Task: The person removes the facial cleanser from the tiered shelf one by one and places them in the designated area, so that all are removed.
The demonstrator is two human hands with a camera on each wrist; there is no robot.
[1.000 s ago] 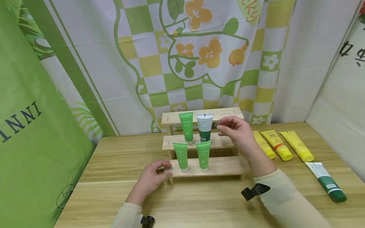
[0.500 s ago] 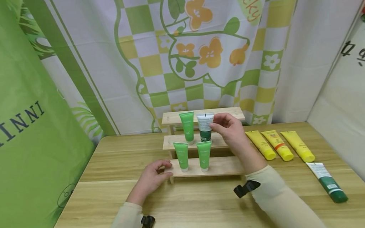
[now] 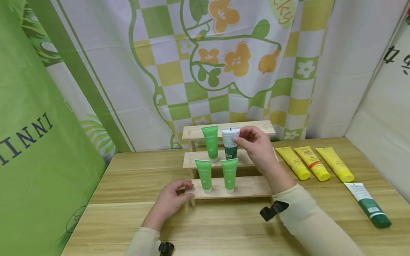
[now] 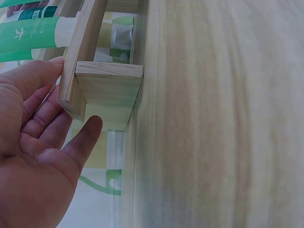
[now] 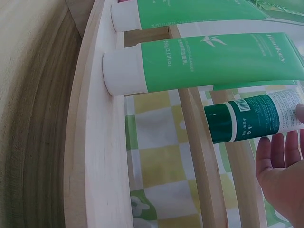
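Observation:
On the middle step of a wooden three-step rack (image 3: 256, 186), my right hand (image 3: 260, 147) pinches the upper side of a white and dark green squeeze tube (image 3: 231, 152). That tube stands on its green cap (image 5: 219, 123), right at the step's surface. A light green tube (image 3: 211, 143) stands to its left on the same step. Two more light green tubes (image 3: 205, 176) (image 3: 229, 174) stand upright on the lowest step. My left hand (image 3: 171, 199) rests at that step's left end; its fingertips (image 4: 57, 61) touch the board while the thumb is held apart.
Three yellow tubes (image 3: 312, 163) lie side by side on the wooden table (image 3: 213, 236) to the right of the rack. Nearer lies another white and dark green tube (image 3: 369, 205). A patterned curtain (image 3: 230, 81) hangs close behind the rack.
My right hand has moved left from beside the white and dark green tube and now pinches its upper edge. The left hand and the other tubes have stayed in place.

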